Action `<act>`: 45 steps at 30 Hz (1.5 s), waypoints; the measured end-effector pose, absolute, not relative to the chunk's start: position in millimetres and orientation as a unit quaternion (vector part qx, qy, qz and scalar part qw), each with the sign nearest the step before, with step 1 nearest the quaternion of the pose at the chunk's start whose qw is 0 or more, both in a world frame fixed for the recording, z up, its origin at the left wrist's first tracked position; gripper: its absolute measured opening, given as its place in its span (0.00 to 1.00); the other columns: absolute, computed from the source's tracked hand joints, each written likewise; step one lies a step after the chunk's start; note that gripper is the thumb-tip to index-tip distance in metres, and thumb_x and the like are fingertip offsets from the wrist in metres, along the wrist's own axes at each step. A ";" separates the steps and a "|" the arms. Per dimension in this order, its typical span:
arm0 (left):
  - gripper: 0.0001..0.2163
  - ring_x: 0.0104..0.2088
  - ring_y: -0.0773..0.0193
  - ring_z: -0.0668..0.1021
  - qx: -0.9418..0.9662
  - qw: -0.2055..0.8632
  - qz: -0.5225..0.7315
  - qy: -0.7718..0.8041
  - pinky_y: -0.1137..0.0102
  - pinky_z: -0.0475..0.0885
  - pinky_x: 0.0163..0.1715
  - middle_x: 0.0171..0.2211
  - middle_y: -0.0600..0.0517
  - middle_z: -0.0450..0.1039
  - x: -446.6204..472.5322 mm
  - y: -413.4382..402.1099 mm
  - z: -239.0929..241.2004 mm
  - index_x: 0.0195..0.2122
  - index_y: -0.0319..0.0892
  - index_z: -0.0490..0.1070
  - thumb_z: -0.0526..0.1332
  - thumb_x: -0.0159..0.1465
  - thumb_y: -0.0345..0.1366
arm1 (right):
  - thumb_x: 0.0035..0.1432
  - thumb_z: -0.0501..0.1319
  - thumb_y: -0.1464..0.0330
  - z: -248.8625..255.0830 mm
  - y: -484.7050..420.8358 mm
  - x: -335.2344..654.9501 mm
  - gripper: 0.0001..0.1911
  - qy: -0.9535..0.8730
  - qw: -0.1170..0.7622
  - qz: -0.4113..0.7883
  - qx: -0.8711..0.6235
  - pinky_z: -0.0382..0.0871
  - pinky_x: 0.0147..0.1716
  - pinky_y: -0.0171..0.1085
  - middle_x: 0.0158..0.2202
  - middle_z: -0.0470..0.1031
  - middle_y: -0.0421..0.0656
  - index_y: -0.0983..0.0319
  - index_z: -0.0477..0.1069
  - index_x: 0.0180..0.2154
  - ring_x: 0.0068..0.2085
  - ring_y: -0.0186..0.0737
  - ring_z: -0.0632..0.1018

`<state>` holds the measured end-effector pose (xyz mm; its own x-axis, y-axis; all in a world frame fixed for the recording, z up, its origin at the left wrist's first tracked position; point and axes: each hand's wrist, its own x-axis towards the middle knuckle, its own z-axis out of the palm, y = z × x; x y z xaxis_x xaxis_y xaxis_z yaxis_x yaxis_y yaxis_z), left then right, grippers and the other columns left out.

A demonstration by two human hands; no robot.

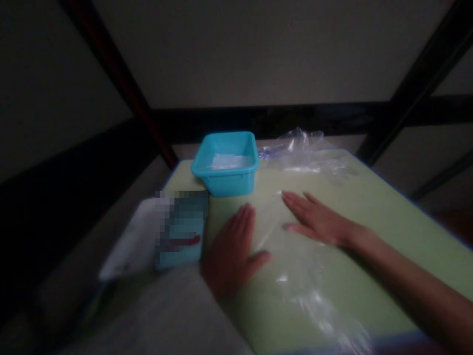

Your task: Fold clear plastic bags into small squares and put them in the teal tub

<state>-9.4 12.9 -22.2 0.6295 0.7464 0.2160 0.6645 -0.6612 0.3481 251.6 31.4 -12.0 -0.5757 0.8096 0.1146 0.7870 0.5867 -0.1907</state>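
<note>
Mid-frame, our right hand (320, 219) lies on clear plastic film (301, 278); left hand (232, 251) alongside; all fingers straight, gripping nothing.

Light is dim. Grey panels (258, 54) stand beyond the far edge of the green, blue-edged table (369, 197); dark bars (117, 69) slant upward near its far corners.

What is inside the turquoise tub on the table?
Inside the tub lies something whitish, maybe paper or folded plastic; it is too blurred to tell. The near side hides the lower part, and anything beneath the whitish layer is covered.
</note>
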 end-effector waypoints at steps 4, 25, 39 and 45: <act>0.39 0.64 0.42 0.54 0.881 0.125 0.179 0.419 0.51 0.52 0.61 0.64 0.31 0.48 -9.6 13.8 -24.2 0.62 0.29 0.51 0.57 0.58 0.55 | 0.62 0.42 0.46 -14.0 35.5 252.6 0.40 -0.876 0.091 0.050 -0.471 0.43 0.62 0.56 0.66 0.47 0.53 0.63 0.42 0.66 0.66 0.50 0.50; 0.34 0.65 0.52 0.54 0.919 0.047 0.097 0.379 0.55 0.56 0.62 0.65 0.36 0.48 -2.0 8.5 -10.9 0.62 0.31 0.50 0.55 0.62 0.50 | 0.53 0.56 0.61 1.7 62.3 287.8 0.11 -0.775 0.232 0.208 -0.549 0.62 0.25 0.36 0.25 0.69 0.43 0.62 0.66 0.26 0.26 0.37 0.69; 0.31 0.65 0.49 0.54 0.901 -0.006 0.079 0.427 0.52 0.55 0.61 0.65 0.37 0.49 -4.7 16.2 -18.4 0.62 0.33 0.51 0.52 0.64 0.50 | 0.47 0.66 0.57 43.5 22.4 280.1 0.16 -0.806 0.066 0.315 -0.497 0.58 0.23 0.33 0.22 0.67 0.37 0.62 0.66 0.24 0.25 0.33 0.67; 0.31 0.65 0.49 0.54 0.902 -0.005 0.077 0.424 0.51 0.55 0.61 0.65 0.38 0.49 -6.6 15.9 -18.0 0.62 0.34 0.51 0.51 0.64 0.51 | 0.40 0.70 0.55 42.2 17.6 271.6 0.20 -0.816 -0.033 0.179 -0.548 0.60 0.26 0.36 0.28 0.69 0.43 0.62 0.68 0.25 0.29 0.40 0.70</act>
<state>-6.6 15.9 -18.0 0.6289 0.7640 0.1440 0.7656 -0.6408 0.0560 271.6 17.6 42.2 -0.3974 0.8828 -0.2506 0.9065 0.3351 -0.2568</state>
